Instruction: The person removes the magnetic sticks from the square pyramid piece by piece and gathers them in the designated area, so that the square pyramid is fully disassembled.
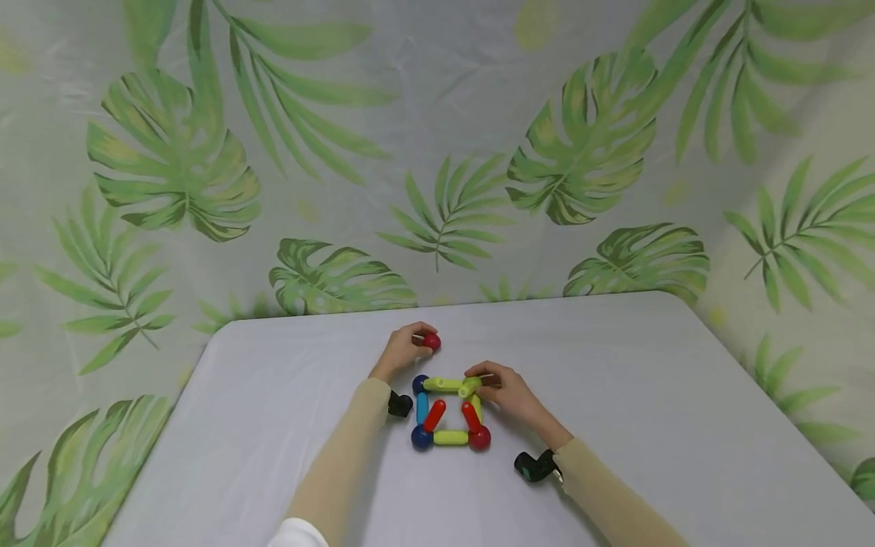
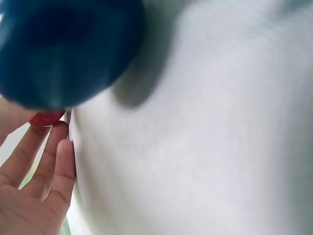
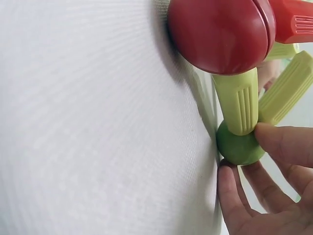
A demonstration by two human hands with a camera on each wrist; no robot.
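Note:
My left hand point(image 1: 399, 354) grips a red ball point(image 1: 432, 343) between thumb and fingers, behind the square frame of rods and balls. In the left wrist view a large blue ball point(image 2: 63, 54) partly covers that red ball point(image 2: 48, 118). At the frame's back right corner, my right hand point(image 1: 509, 391) pinches a green ball point(image 3: 239, 147) with yellow-green rods joined to it. A dark blue ball point(image 1: 419, 384) marks the back left corner. Another blue ball point(image 1: 421, 437) and a red ball point(image 1: 480, 438) form the front corners, each with a red rod point(image 1: 434, 415) standing up.
A light blue rod point(image 1: 422, 409) makes the left side; a yellow-green rod point(image 1: 451, 437) makes the front. The white-covered table point(image 1: 615, 380) spreads around the frame, with a leaf-patterned cloth point(image 1: 437, 152) behind it. Black wrist cameras point(image 1: 536, 466) sit near both wrists.

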